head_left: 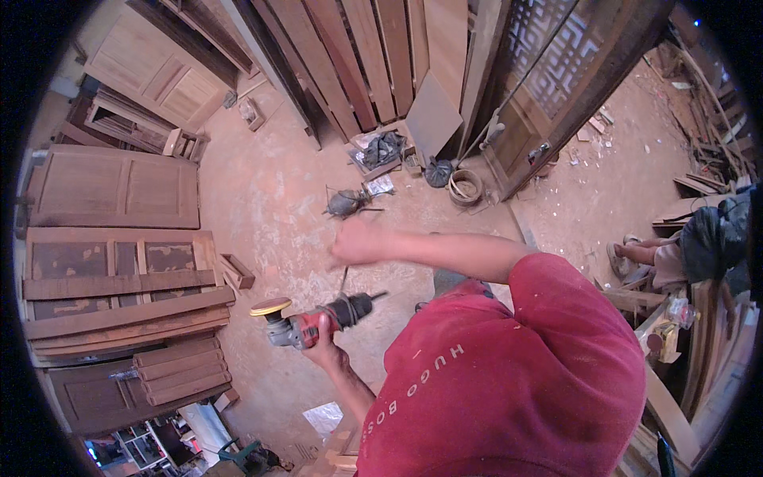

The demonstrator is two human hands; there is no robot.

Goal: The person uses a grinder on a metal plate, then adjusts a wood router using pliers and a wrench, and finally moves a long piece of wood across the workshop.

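Observation:
My left hand [324, 344] is closed around the body of a red, grey and black angle sander [306, 327]. Its round pad [271, 306] has a yellow edge and points up and to the left, while the black rear end points right. Dark power cord [345, 280] is looped about the tool's body and runs up to my right hand [359, 242]. That hand is a fist, slightly blurred, held out above the floor beyond the sander, and the cord comes out from under it.
On the floor ahead lie a dusty dark tool [346, 203], a black bag [438, 172] and a tape roll [465, 187]. Wooden door panels [119, 187] and stacked boards [127, 314] fill the left. Tall planks [358, 63] and a carved door [548, 87] stand ahead. Another person's legs [640, 256] show at right.

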